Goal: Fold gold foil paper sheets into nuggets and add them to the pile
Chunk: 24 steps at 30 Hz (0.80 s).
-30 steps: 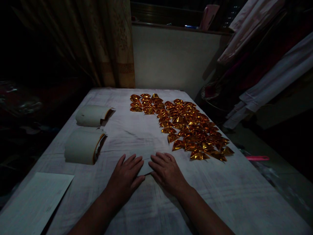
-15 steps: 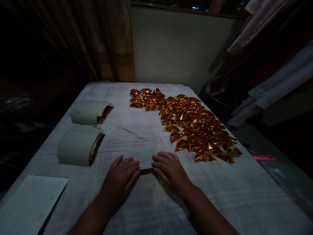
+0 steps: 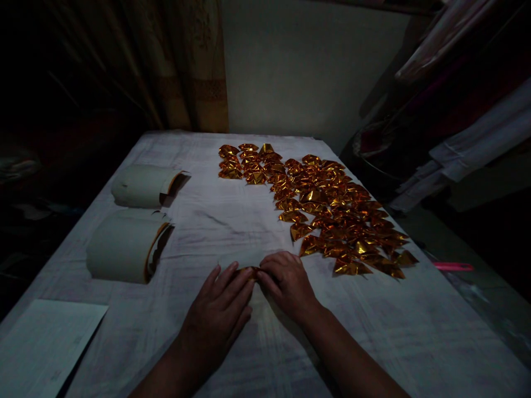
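Observation:
A small sheet of paper [image 3: 244,258], pale on the back and gold on the face, lies on the white cloth-covered table [image 3: 373,326] just beyond my fingers. My left hand [image 3: 219,312] lies flat with its fingertips on the sheet's near edge. My right hand [image 3: 286,282] curls its fingers onto the same edge, where a strip of gold shows folded up between the two hands. A spread of several folded gold foil pieces [image 3: 332,207] lies to the right and beyond.
Two curled stacks of pale sheets, the nearer stack [image 3: 122,246] and the farther stack [image 3: 143,185], lie at the left. A flat white paper [image 3: 45,345] sits at the near left corner. Curtain and hanging clothes surround the table; a pink object [image 3: 454,266] lies off the right edge.
Both hands slid together on the sheet's near edge and lifted it, so gold foil now shows between the fingertips. The camera tilted down a little.

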Available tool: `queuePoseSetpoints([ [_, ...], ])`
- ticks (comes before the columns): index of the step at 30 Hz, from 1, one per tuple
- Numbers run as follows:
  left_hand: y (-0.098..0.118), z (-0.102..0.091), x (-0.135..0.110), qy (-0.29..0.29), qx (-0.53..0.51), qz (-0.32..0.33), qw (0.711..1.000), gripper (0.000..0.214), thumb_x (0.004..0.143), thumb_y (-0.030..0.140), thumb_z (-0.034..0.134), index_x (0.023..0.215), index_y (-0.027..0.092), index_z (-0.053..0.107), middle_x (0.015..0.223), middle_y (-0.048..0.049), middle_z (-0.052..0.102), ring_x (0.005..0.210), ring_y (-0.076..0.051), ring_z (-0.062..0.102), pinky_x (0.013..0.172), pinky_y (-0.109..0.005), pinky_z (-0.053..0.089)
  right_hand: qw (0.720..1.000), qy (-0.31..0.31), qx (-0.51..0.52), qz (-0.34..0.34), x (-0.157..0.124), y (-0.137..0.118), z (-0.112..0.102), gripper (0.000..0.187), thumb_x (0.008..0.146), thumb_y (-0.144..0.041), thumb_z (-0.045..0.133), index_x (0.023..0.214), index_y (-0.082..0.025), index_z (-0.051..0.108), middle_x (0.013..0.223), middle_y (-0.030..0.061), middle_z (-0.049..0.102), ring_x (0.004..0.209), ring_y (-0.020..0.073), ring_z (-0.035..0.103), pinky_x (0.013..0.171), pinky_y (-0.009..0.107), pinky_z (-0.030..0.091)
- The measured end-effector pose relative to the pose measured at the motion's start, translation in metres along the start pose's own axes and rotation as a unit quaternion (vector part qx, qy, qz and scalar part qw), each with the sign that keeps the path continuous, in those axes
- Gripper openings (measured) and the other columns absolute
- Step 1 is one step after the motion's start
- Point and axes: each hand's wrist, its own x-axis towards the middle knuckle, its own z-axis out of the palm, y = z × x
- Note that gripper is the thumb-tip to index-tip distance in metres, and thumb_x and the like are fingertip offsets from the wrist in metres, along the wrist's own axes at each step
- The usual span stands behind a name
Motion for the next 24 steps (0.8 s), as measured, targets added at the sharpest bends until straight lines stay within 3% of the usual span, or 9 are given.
queuePoseSetpoints([
  [7, 0.0059, 0.006, -0.001, -0.048, 0.0, 0.02, 0.999, 0.056, 0.097, 0.033, 0.054, 0.148, 0.014, 0.044, 0.145, -0.0116, 0.057, 0.139, -0.029, 0.048, 0.115, -0.051, 0.039, 1.0, 0.008, 0.009, 0.008, 0.0002, 0.0, 0.0014, 0.009, 0.092, -0.023, 0.064, 0.084, -0.023, 0.067, 0.09, 0.0021, 0.071, 0.09, 0.0207, 0.06, 0.082, 0.036, 0.038],
  [24, 0.0069, 0.0105, -0.0055, -0.049, 0.004, -0.004, 0.999, 0.055, 0.102, 0.039, 0.045, 0.15, 0.015, 0.04, 0.148, -0.0113, 0.054, 0.142, -0.027, 0.043, 0.115, -0.047, 0.041, 0.998, 0.035, -0.021, 0.037, 0.0008, -0.0009, 0.0073, 0.014, 0.096, -0.026, 0.057, 0.084, -0.023, 0.064, 0.092, 0.0036, 0.069, 0.089, 0.0209, 0.059, 0.081, 0.035, 0.038],
])
